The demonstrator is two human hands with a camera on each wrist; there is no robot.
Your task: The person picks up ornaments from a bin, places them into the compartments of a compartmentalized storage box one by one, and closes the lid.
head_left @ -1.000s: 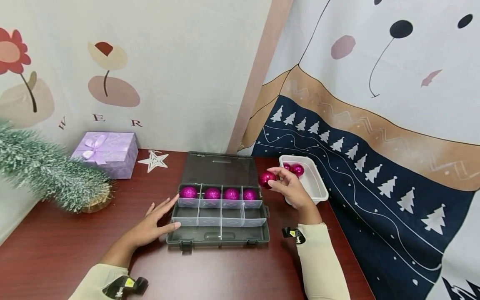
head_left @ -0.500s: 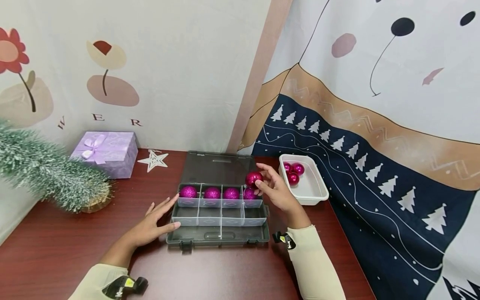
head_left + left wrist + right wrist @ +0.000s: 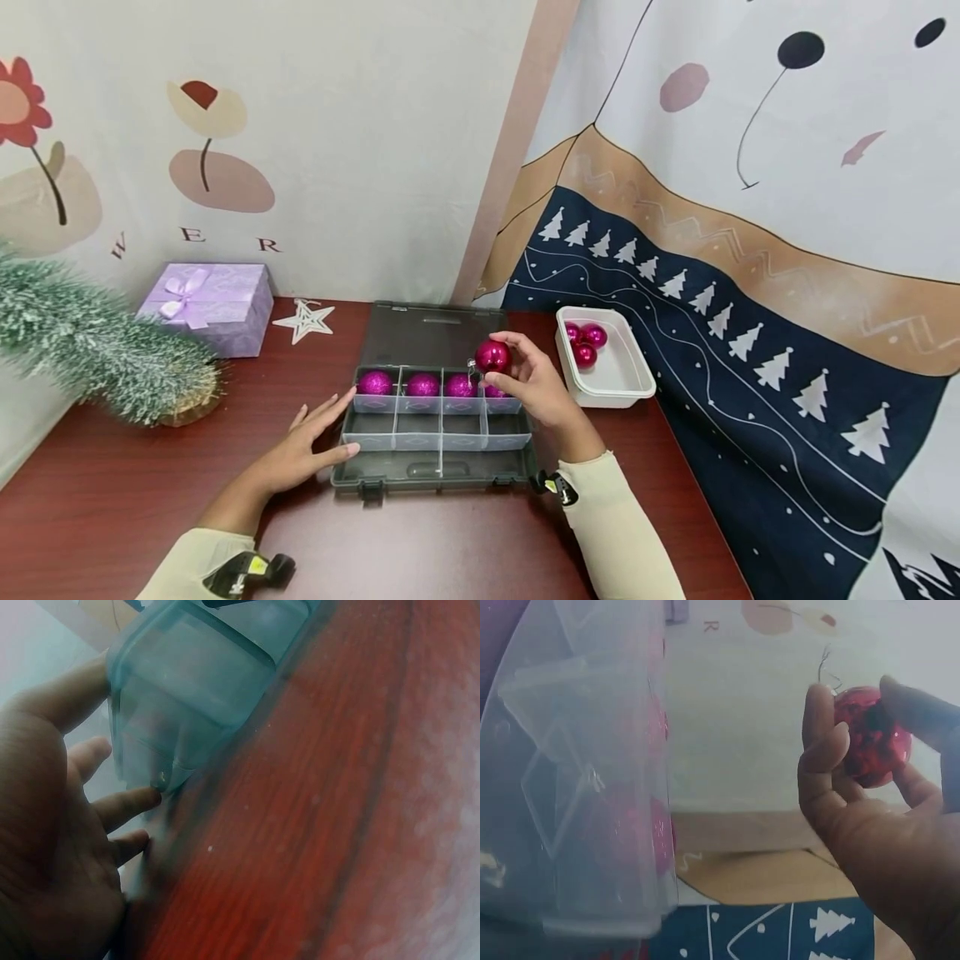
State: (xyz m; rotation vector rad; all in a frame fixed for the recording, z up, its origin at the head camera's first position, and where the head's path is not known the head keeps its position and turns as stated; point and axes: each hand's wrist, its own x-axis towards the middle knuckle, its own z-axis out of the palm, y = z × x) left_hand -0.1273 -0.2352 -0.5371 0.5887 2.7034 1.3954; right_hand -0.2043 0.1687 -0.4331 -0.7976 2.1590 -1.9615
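Observation:
My right hand (image 3: 538, 390) holds a shiny magenta Christmas bauble (image 3: 492, 356) between thumb and fingers, above the back right of a grey divided box (image 3: 435, 468). In the right wrist view the bauble (image 3: 871, 739) shows a wire hook at its top. Glittery magenta baubles (image 3: 423, 385) fill the box's back row, one per compartment; the rightmost is partly covered by my right hand. The middle and front rows hold nothing. My left hand (image 3: 303, 447) rests with spread, fairly straight fingers at the box's left side, and the left wrist view shows its fingertips (image 3: 142, 799) at the box wall.
A white tub (image 3: 618, 367) with several shiny magenta baubles stands on the right. The box's dark lid (image 3: 427, 333) lies open behind it. At the left are a purple gift box (image 3: 213, 308), a white star (image 3: 303, 321) and a small frosted tree (image 3: 105, 342).
My right hand has carried the shiny bauble leftward from beside the tub to over the box's back row. My left hand has stayed in place.

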